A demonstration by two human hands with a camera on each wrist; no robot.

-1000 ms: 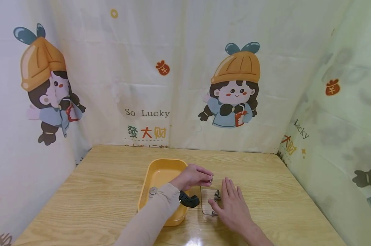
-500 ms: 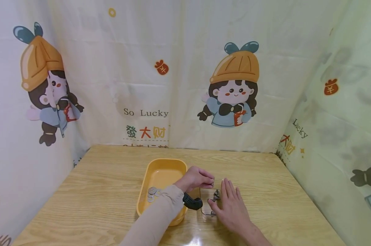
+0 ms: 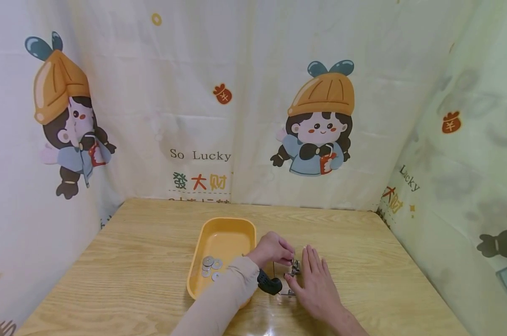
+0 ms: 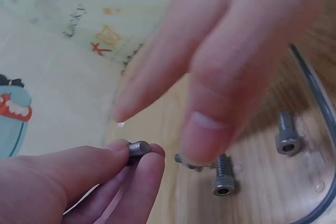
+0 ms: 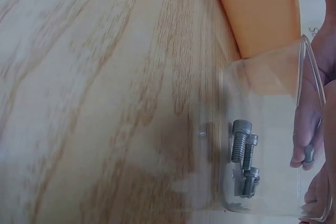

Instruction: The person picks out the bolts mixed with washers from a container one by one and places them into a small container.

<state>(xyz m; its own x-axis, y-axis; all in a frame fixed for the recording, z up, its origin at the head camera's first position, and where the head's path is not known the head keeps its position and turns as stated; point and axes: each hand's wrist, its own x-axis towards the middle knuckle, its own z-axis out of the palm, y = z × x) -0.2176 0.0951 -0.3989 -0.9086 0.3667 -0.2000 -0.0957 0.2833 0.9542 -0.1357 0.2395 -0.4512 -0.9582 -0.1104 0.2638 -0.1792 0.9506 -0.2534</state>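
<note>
My left hand pinches a small metal bolt between thumb and fingers, at the far side of a clear plastic box. Inside the box lie several socket-head bolts, dark grey with knurled heads. At the box's right side is my right hand, its fingers straight and close together, with the thumb spread towards the box. This hand covers the box's right part in the head view. In the left wrist view its thumb overlaps some of the bolts.
A yellow tray stands left of the box, under my left forearm. Several flat metal washers lie in it. A black wrist-camera mount on the left wrist overhangs the box's near left side. Printed curtains enclose the wooden table.
My left hand, still holding the bolt, has come slightly right and nearer, down over the box. More washers show in the tray as the forearm shifts right. The right hand stays nearly still.
</note>
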